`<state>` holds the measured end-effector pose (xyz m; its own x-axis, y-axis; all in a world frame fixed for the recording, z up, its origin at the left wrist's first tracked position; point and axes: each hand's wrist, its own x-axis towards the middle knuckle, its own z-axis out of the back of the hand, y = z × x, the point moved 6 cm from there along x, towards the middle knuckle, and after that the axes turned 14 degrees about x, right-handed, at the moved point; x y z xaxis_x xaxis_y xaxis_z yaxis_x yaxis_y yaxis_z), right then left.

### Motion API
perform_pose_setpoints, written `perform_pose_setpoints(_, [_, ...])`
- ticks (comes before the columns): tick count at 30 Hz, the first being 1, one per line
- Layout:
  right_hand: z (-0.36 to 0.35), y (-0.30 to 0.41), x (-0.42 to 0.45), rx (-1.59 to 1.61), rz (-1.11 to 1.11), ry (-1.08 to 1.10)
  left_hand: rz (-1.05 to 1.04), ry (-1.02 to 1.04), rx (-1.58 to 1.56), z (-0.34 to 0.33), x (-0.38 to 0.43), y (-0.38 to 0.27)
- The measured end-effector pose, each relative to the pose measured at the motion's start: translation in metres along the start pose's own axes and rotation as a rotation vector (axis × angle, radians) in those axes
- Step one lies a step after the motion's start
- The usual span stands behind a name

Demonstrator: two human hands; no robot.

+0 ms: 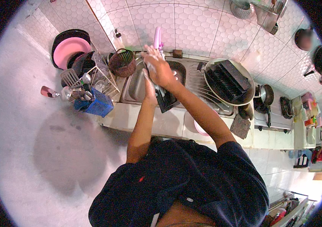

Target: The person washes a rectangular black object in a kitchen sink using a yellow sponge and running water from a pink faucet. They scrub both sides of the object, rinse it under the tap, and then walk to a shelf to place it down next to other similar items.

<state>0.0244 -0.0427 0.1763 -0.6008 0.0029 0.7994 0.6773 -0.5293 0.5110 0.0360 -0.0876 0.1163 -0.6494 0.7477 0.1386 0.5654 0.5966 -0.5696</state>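
Note:
A black flat panel [165, 102] is tilted over the stainless steel sink [135, 88], its lower end showing below my hands. My left hand [149, 89] grips it from the left, with soapy fingertips showing past its right side. Across the upper part lies my right hand [159, 69], covered with white suds and fingers stretched toward the faucet. Whether a sponge is under the right palm is hidden. Just behind my hands stands a pink faucet [157, 38]. A dark sink basin [180, 68] shows beside the right wrist.
Left of the sink are a brown basket [122, 63], a blue utensil holder [100, 103] and a dish rack [111, 89] with a pink plate [71, 51]. On the right, a large pan [206, 85] holds black ridged pieces [229, 76]. Beyond stands a stove [277, 113]; a grey cloth [240, 126] hangs at the counter edge.

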Motion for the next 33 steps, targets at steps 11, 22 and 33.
perform_pose_setpoints(11, [-0.018, 0.028, -0.072, 0.115, 0.017, 0.315, -0.059, -0.179, 0.166, 0.062, -0.003, -0.036])
perform_pose_setpoints(22, [0.000, -0.006, 0.004, 0.035, -0.094, -0.207, 0.024, 0.039, 0.290, 0.017, -0.023, 0.008])
perform_pose_setpoints(33, [0.004, -0.029, 0.009, -0.007, -0.410, -0.023, -0.104, -0.281, 0.360, 0.063, -0.033, -0.030])
